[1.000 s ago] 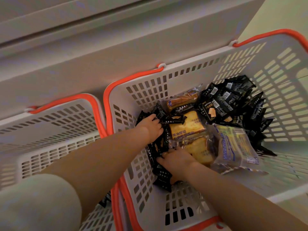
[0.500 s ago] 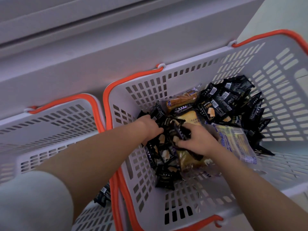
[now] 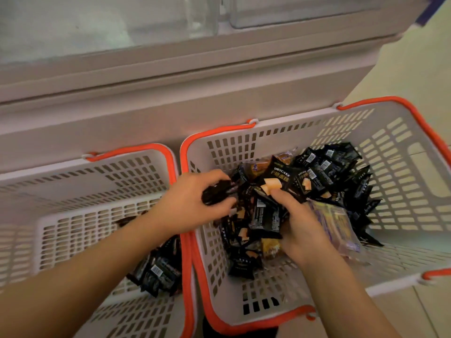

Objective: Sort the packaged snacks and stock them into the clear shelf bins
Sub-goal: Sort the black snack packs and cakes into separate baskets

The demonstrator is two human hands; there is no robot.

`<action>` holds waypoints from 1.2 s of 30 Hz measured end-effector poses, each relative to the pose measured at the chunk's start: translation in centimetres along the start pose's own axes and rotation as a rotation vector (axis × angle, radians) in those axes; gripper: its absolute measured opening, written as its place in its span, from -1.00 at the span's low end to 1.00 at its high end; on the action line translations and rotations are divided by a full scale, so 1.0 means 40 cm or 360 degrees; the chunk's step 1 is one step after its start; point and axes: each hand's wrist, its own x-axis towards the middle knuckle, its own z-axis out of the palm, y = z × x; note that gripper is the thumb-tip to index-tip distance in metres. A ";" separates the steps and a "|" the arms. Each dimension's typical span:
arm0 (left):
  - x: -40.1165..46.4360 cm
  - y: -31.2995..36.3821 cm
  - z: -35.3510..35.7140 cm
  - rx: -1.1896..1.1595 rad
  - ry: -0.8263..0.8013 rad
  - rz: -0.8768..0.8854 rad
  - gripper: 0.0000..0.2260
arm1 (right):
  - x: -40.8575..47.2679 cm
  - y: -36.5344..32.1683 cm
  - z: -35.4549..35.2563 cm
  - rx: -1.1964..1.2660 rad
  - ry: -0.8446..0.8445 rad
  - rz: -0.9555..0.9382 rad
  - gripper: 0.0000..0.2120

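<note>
Pale shelving fills the background, with clear shelf bins showing along the top edge, their contents too blurred to make out. Below it, on a light floor, stand two white slotted baskets with orange handles, side by side and touching. The right basket is the larger in view and holds most of the packaged snacks: a heap of black packets piled toward its far right corner, some printed DRYCAKE, a clear-wrapped pack with blue and yellow print lying just right of the hands, and orange-brown cake packs partly buried near the far wall. The left basket holds a smaller cluster of black packets against its right wall, partly hidden under the left forearm.

Both hands reach into the right basket. The left hand has its fingers curled around a bunch of black packets near the basket's left wall. The right hand grips several black packets from below, its thumb pressed on a DRYCAKE packet standing upright in front.
</note>
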 end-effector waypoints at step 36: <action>-0.055 0.012 0.033 0.0595 0.0006 -0.0086 -0.76 | 0.174 0.165 -0.037 -0.2751 0.0220 -0.0759 -0.74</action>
